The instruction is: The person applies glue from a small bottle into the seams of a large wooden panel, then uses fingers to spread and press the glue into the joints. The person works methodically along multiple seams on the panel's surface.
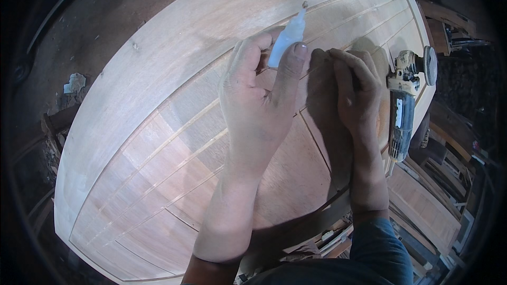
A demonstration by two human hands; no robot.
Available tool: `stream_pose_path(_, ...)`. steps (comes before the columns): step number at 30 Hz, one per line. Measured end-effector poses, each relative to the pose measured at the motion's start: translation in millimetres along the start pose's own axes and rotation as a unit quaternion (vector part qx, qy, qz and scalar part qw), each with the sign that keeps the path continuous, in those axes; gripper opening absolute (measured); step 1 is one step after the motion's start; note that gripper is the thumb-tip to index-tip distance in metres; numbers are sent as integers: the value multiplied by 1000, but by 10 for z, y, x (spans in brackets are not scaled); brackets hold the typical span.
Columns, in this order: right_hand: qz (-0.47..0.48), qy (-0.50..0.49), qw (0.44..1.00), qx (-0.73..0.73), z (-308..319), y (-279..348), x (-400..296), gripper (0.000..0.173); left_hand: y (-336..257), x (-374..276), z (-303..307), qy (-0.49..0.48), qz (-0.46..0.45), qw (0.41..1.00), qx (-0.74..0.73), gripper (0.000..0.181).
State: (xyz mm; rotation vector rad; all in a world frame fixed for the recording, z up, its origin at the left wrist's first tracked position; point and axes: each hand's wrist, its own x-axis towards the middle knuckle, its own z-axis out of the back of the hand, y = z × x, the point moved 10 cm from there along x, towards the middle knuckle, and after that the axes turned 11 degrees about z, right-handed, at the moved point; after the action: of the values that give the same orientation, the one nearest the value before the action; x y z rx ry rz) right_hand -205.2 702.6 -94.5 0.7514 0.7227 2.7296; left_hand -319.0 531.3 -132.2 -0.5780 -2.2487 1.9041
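Observation:
My left hand (257, 103) grips a small whitish plastic squeeze bottle (288, 39) between thumb and fingers. The bottle's narrow nozzle points up and away from me, with a dark bit at its tip. Beneath both hands lies a large wooden panel (170, 190), with a pale border and several long grooves or strips across it. To the right of the bottle is my right hand (358, 83), its thumb and fingertips pinched together low over the panel. Whether something tiny is between those fingertips cannot be made out. Its dark shadow falls on the wood beside it.
An angle grinder (402, 114) with a disc lies on the panel's right side, close to my right forearm. Wooden boards and offcuts (425, 206) are piled at the lower right. A brown floor (107, 19) with scattered scraps shows at the upper left.

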Motion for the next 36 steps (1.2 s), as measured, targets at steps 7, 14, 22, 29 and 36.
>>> stream_pose_path(7, 80, 16, 995, -52, 87, 159, -65, 19, 24, 5, 10, -4, 2, 1000, 20, 27)
stream_pose_path(14, 87, 29, 995, -39, 51, 119, -117, 35, 35, 7, 16, -3, -2, 1000, 26, 30)
stream_pose_path(22, -90, -43, 970, 222, 116, -51, -171, 32, -107, -94, -267, 104, -97, 988, 59, 25)
stream_pose_path(29, -171, -24, 930, 325, 49, -43, -307, 32, -77, -236, -484, 167, -113, 975, 97, 31)
stream_pose_path(36, -126, -76, 987, 67, 225, -182, -297, 20, 112, -15, 119, -25, 43, 996, -76, 24)
